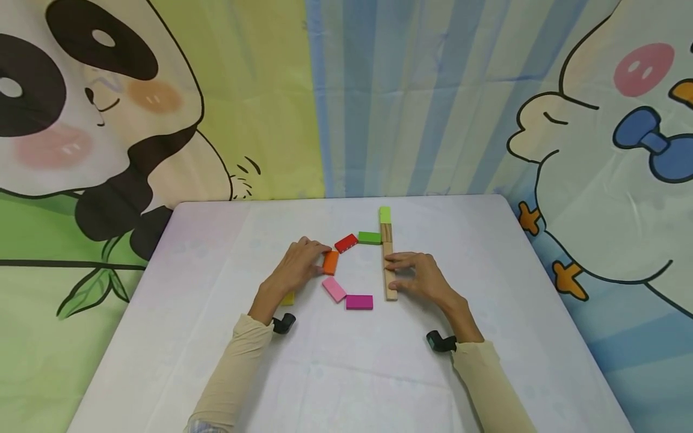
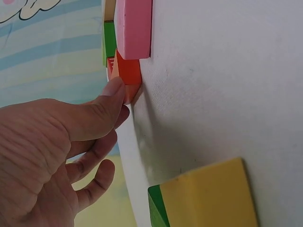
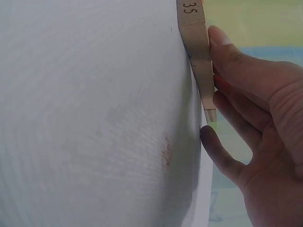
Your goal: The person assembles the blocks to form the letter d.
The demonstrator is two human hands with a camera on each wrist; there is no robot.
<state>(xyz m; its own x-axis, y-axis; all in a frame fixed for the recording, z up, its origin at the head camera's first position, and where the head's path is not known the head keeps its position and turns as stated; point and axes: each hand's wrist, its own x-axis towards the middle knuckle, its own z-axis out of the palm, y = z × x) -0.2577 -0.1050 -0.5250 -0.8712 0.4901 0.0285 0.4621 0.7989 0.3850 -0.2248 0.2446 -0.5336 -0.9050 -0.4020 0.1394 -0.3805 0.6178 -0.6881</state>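
With thumb and fingertips, my left hand [image 1: 295,266] pinches the orange block [image 1: 331,263] at its left side. My right hand [image 1: 421,278] touches the row of plain wooden blocks [image 1: 388,272], its thumb near the lower end and its fingers reaching onto it higher up. In the right wrist view the nearest wooden block [image 3: 191,16] bears the number 35. A red block [image 1: 346,243] and a green block [image 1: 370,238] curve from the orange one to the row. Below lie a pink block [image 1: 334,289] and a magenta block [image 1: 360,302].
A yellow block [image 2: 208,198] lies under the left wrist, with a green piece [image 2: 157,206] at its end. A light green block [image 1: 385,214] tops the wooden row. The white-covered table [image 1: 346,373] backs onto a cartoon-printed curtain [image 1: 373,102].
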